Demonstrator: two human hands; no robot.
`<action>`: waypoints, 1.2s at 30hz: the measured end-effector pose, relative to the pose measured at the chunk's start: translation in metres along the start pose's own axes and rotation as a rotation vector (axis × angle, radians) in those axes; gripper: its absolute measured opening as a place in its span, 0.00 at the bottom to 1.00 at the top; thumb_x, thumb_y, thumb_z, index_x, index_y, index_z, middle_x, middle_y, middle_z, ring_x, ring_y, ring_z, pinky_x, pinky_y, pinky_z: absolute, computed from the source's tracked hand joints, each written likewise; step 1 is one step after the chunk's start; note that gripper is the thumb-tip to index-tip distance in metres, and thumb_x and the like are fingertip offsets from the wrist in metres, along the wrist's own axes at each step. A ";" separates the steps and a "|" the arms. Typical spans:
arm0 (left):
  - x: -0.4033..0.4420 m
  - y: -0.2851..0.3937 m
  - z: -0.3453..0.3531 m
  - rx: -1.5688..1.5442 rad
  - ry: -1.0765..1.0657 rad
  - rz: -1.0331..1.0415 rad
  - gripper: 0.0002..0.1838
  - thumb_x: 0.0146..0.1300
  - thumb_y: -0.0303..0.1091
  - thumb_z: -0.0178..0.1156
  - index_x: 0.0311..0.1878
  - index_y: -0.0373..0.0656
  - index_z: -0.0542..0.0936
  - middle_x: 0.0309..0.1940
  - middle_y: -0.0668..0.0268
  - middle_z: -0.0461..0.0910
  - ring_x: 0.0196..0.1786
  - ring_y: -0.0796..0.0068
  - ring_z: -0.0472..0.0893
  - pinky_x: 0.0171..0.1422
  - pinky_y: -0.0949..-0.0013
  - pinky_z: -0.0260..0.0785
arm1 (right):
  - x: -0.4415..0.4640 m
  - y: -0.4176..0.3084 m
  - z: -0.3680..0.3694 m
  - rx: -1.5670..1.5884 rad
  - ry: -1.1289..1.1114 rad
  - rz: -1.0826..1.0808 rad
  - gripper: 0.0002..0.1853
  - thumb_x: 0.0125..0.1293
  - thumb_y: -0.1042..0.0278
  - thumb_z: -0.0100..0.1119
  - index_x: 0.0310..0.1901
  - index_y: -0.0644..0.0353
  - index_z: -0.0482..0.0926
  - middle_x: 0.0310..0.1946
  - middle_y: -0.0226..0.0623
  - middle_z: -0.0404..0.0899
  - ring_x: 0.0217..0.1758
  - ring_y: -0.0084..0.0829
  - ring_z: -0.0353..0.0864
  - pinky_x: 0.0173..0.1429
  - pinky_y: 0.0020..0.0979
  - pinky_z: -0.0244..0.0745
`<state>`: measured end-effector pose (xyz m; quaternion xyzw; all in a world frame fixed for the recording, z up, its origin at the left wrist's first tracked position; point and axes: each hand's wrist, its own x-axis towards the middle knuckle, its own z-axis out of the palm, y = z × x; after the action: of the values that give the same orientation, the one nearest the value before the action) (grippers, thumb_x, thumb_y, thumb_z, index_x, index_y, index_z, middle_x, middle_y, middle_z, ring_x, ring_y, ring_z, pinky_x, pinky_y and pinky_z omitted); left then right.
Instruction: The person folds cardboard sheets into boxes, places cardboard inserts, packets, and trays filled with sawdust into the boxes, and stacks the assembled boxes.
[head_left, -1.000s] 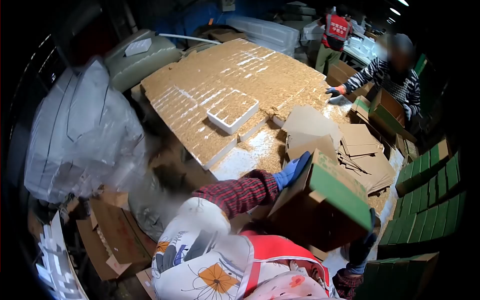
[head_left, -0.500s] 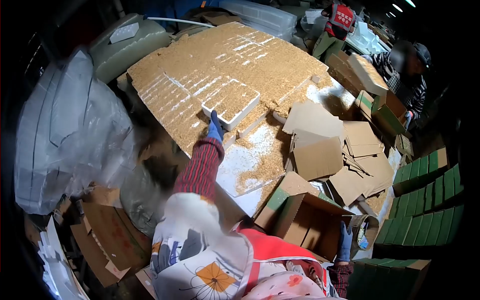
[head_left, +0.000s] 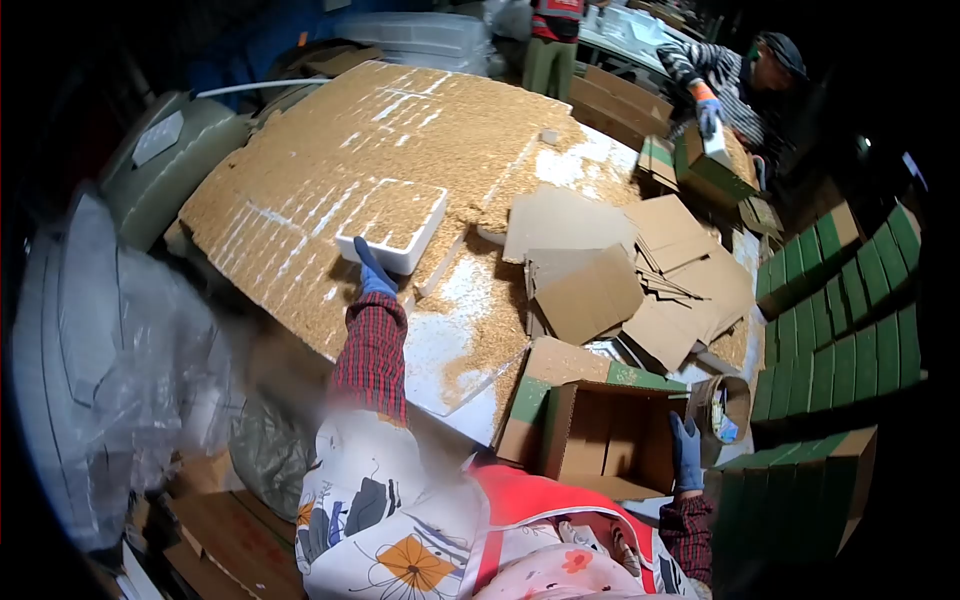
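My left hand [head_left: 374,272], in a blue glove, touches the near corner of a white foam tray [head_left: 398,222] filled with brown shavings, its fingers stretched out. The tray lies on a wide layer of shavings [head_left: 290,160] with white stripes. My right hand [head_left: 686,452], also gloved in blue, lies with spread fingers against the right side of an open cardboard box [head_left: 612,435]. The box faces me, its inside brown and its flaps green and brown. Beside my right hand stands a round bucket [head_left: 720,410] with small items in it.
Flat cardboard sheets [head_left: 690,270] lie in the middle. Rows of green boxes [head_left: 840,330] line the right side. A co-worker in stripes [head_left: 735,85] handles a white tray over a box [head_left: 710,165]. Another person [head_left: 553,40] stands at the back. Plastic-wrapped bundles [head_left: 110,350] fill the left.
The box was lifted and tilted in my hands; now it rests in front of me. My left hand has let go and reached to the foam tray. The co-worker's tray has moved onto a box.
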<state>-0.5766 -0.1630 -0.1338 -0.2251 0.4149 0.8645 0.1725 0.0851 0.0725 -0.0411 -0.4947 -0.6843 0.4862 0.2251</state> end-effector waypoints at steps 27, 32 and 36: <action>-0.429 -0.021 0.064 0.928 -1.030 -0.634 0.21 0.69 0.38 0.45 0.60 0.34 0.68 0.54 0.55 0.75 0.57 0.64 0.76 0.64 0.63 0.66 | -0.006 -0.049 -0.012 0.029 -0.133 -0.169 0.29 0.73 0.45 0.37 0.60 0.63 0.68 0.58 0.41 0.73 0.59 0.34 0.71 0.65 0.30 0.61; -0.461 -0.078 0.072 1.339 -1.075 -0.191 0.20 0.61 0.40 0.59 0.53 0.41 0.71 0.31 0.70 0.72 0.30 0.80 0.71 0.33 0.76 0.65 | 0.019 0.008 0.020 0.278 -0.206 -0.129 0.29 0.74 0.47 0.33 0.67 0.60 0.60 0.67 0.44 0.61 0.70 0.35 0.58 0.72 0.33 0.51; -0.435 -0.109 0.053 1.624 -1.051 -0.383 0.20 0.63 0.43 0.58 0.53 0.42 0.71 0.28 0.72 0.72 0.28 0.80 0.71 0.33 0.73 0.65 | 0.043 0.007 -0.054 0.361 -0.150 0.301 0.21 0.69 0.48 0.50 0.45 0.61 0.78 0.33 0.33 0.80 0.34 0.26 0.76 0.41 0.32 0.73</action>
<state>-0.1717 -0.1038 0.0573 0.3110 0.7096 0.2645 0.5742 0.1135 0.1352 -0.0312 -0.5054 -0.5199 0.6638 0.1834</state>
